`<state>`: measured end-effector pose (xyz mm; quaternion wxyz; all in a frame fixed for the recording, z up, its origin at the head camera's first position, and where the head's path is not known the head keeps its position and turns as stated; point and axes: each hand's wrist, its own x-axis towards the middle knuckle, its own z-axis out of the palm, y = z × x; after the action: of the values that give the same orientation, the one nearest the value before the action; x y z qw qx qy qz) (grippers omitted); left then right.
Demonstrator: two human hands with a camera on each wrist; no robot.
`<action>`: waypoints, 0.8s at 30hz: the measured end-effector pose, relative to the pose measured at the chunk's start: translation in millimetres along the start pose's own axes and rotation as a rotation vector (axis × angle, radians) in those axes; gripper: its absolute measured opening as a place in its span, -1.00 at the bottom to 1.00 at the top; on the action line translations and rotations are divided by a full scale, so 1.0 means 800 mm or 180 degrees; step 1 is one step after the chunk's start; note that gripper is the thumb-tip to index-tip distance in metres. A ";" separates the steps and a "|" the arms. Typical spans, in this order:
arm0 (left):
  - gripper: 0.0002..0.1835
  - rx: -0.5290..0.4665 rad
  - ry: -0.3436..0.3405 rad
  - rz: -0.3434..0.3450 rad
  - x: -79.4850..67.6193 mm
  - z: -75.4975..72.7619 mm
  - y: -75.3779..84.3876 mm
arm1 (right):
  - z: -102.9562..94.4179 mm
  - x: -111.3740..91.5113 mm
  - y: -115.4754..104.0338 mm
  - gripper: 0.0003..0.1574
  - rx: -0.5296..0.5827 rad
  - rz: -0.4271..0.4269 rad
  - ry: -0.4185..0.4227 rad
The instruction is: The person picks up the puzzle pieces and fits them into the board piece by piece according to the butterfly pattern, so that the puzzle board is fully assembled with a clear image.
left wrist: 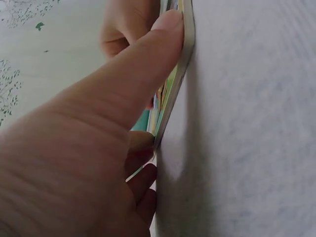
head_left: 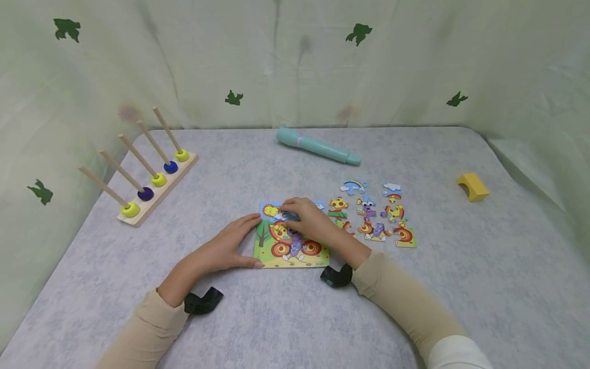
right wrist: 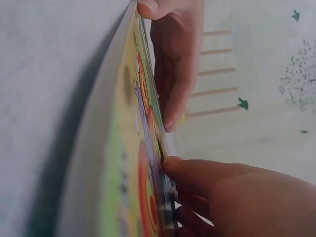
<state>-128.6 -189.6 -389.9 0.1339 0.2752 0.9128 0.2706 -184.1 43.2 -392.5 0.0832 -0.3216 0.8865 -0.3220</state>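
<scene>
A picture puzzle board (head_left: 272,259) with a butterfly scene lies flat on the table in the head view. Along its left side rests my left hand (head_left: 226,248), thumb on the near left corner and the straight fingers reaching up to the far left corner. The left wrist view shows that thumb (left wrist: 143,69) lying over the board's edge. My right hand (head_left: 311,220) is over the upper middle of the board and pinches a small bluish puzzle piece (head_left: 290,216), mostly hidden by the fingers. The right thumb (right wrist: 185,168) is right at the board's surface in the right wrist view.
Several loose puzzle pieces (head_left: 367,207) lie right of the board. Behind is a turquoise tapered stick (head_left: 318,146). A wooden peg rack (head_left: 159,190) with yellow and blue rings stands at left. A yellow arch block (head_left: 473,187) sits at far right.
</scene>
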 end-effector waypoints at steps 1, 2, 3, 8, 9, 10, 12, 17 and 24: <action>0.09 0.0019 -0.0005 -0.0003 0.000 -0.001 0.001 | 0.001 0.001 0.000 -0.51 -0.0085 -0.0005 -0.0008; 0.09 0.0042 -0.0011 0.0000 0.000 -0.002 0.002 | 0.002 0.003 -0.001 -0.51 -0.0170 -0.0022 -0.0008; 0.09 0.0059 -0.0013 0.0004 0.000 -0.003 0.002 | 0.003 0.004 -0.001 -0.51 -0.0247 -0.0045 -0.0002; 0.09 0.0149 -0.0033 0.0063 0.003 -0.008 0.006 | 0.007 0.008 -0.005 -0.53 -0.0516 -0.0100 0.0104; 0.08 0.0167 -0.0042 0.0074 0.003 -0.009 0.006 | 0.007 0.008 -0.005 -0.54 -0.0527 -0.0094 0.0130; 0.08 0.0190 -0.0053 0.0089 0.004 -0.010 0.006 | 0.008 0.008 -0.006 -0.55 -0.0525 -0.0082 0.0153; 0.07 0.0260 -0.0078 0.0100 0.006 -0.011 0.006 | 0.008 0.009 -0.006 -0.57 -0.0488 -0.0062 0.0190; 0.06 0.0379 -0.0126 0.0055 0.008 -0.013 0.005 | 0.009 0.010 -0.007 -0.58 -0.0430 -0.0013 0.0201; 0.09 0.0391 -0.0143 -0.0006 0.010 -0.012 0.005 | 0.002 0.008 -0.010 -0.44 -0.0346 0.0096 -0.0081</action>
<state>-137.3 -186.1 -381.0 0.1375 0.2880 0.9247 0.2077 -184.7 33.7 -388.3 0.0817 -0.3163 0.9064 -0.2680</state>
